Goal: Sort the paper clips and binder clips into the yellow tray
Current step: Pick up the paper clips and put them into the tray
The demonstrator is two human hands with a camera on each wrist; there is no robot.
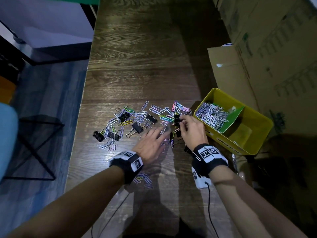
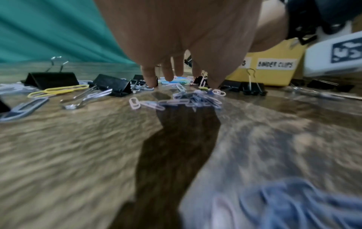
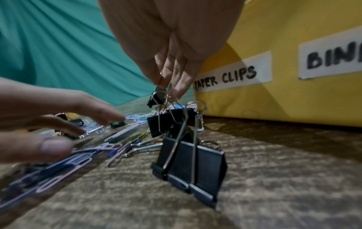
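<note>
Coloured paper clips (image 1: 154,109) and black binder clips (image 1: 137,127) lie scattered on the dark wooden table (image 1: 137,66). The yellow tray (image 1: 228,143) stands at the right, split by a green divider. Its left compartment holds a heap of paper clips (image 1: 211,115). My right hand (image 1: 182,121) pinches the wire handles of black binder clips (image 3: 172,120) beside the tray (image 3: 293,100), just above the table. My left hand (image 1: 161,133) lies open with its fingers spread over paper clips; the fingertips (image 2: 152,80) touch the table. Another binder clip (image 3: 190,167) stands under my right wrist.
The tray's front carries the labels PAPER CLIPS (image 3: 233,77) and BINDER CLIPS (image 2: 276,64). Cardboard boxes (image 1: 231,71) stand behind and right of the tray. A small heap of paper clips (image 1: 144,180) lies under my left wrist. A black wire stool (image 1: 34,146) stands left of the table.
</note>
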